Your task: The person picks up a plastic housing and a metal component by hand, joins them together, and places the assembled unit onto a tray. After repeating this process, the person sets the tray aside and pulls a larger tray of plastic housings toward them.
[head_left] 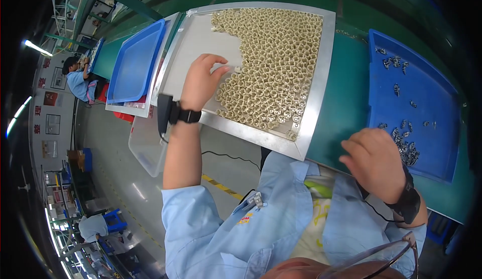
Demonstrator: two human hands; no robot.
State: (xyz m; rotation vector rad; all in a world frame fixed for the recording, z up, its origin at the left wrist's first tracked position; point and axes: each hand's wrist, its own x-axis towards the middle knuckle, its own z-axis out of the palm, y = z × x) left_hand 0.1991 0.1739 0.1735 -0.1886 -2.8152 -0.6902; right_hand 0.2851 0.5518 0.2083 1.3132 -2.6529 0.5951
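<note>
My left hand hangs over a light tray with a silver metal frame. Its thumb and fingers are bent but apart, the tips beside the ragged edge of the many small cream ring-shaped parts. One cream part sits right by the thumb tip; nothing shows between the fingers. My right hand is above the green work surface, left of a blue tray. Its fingers are curled with the thumb apart, and I see nothing held; the palm side is hidden. Small shiny metal parts lie in that tray.
A second blue tray stands left of the framed tray. Below it is a translucent bin. A dark cable runs near my body. Other people sit at work far to the left.
</note>
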